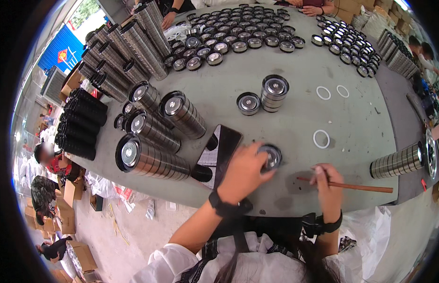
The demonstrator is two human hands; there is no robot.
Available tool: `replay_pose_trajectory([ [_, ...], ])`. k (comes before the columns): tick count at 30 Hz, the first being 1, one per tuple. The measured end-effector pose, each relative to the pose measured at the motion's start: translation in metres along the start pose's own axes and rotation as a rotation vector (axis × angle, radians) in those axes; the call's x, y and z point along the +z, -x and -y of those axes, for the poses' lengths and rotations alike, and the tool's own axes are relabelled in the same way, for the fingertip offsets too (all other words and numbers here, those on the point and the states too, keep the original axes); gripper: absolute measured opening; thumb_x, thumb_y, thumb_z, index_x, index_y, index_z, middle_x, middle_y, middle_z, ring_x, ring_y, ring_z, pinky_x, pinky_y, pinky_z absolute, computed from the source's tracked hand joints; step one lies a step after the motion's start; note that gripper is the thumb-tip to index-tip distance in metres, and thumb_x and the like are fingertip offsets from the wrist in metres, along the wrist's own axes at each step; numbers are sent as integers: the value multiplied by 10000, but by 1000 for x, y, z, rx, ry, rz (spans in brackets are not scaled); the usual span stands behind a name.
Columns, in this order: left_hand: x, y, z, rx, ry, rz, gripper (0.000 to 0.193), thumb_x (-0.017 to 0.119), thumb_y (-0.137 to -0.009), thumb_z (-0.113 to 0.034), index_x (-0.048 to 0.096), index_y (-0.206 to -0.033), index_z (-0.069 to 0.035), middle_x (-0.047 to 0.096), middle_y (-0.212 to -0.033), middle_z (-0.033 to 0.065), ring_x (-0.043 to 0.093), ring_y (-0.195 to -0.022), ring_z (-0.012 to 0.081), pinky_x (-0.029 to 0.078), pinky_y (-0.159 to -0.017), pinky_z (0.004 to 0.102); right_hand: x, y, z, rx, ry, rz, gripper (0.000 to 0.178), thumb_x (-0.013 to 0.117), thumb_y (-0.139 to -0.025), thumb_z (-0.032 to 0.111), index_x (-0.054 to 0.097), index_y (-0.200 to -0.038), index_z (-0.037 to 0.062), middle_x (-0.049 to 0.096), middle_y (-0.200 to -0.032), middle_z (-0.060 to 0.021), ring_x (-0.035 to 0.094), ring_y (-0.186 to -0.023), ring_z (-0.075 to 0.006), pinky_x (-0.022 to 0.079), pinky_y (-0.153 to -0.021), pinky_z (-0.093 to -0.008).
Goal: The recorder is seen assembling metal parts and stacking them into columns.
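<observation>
Left hand [245,170] is on the round black-rimmed metal cap [274,159], thumb and fingers curled around its left side, a touch blurred here. Over to the right hand [328,183]: closed around a slim reddish-brown stick [368,188], thin tip pointing left, just short of the cap, which sits between the two hands, closer to the body than the short cap stack [274,87]. A white ring [322,138] lies flat on the grey table [351,118], beyond the right hand.
</observation>
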State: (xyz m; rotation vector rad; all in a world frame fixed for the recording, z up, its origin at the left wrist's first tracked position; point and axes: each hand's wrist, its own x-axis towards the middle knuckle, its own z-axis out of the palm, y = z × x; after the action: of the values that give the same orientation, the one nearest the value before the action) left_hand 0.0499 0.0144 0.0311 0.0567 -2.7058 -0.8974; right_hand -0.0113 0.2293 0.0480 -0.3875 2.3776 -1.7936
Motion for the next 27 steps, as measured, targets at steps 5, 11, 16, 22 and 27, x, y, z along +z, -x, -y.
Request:
replay_pose_trajectory([
  [5, -14, 45, -13, 33, 57, 220, 290, 776, -646, -195, 567, -791, -56, 533, -1231, 152, 522, -1044, 349, 403, -912, 422, 13, 5, -26, -301, 346, -69, 224, 540, -915, 162, 606, -800, -19, 562, -612, -68, 519, -558, -129, 395, -544, -266],
  [11, 4, 80, 10, 76, 196, -2, 365, 792, -608, -162, 596, -906, -83, 504, -1302, 151, 504, -1152, 341, 358, -987, 521, 34, 27, 9, 214, -121, 78, 332, 525, -929, 220, 591, -703, -14, 545, -557, -50, 493, -493, -94, 365, -466, -245],
  [16, 10, 77, 15, 76, 177, -26, 279, 765, -632, -157, 627, -864, -88, 529, -1281, 146, 523, -1135, 320, 388, -956, 500, 57, 33, 8, 161, -68, 218, 357, 522, -937, 219, 597, -682, -19, 554, -557, -48, 493, -477, -89, 368, -457, -234],
  [22, 13, 79, 12, 64, 166, -36, 295, 773, -619, -179, 632, -866, -100, 539, -1272, 140, 533, -1131, 296, 392, -951, 486, 68, 39, 5, 118, 52, 232, 386, 510, -950, 244, 598, -702, -38, 560, -559, -57, 508, -480, -105, 390, -471, -246],
  [27, 17, 80, 11, 70, 51, -42, 293, 739, -670, -265, 604, -892, -130, 562, -1232, 112, 543, -1119, 246, 401, -930, 466, 70, 36, 13, 93, 172, 225, 405, 510, -953, 270, 585, -701, -38, 566, -559, -74, 511, -476, -120, 396, -473, -266],
])
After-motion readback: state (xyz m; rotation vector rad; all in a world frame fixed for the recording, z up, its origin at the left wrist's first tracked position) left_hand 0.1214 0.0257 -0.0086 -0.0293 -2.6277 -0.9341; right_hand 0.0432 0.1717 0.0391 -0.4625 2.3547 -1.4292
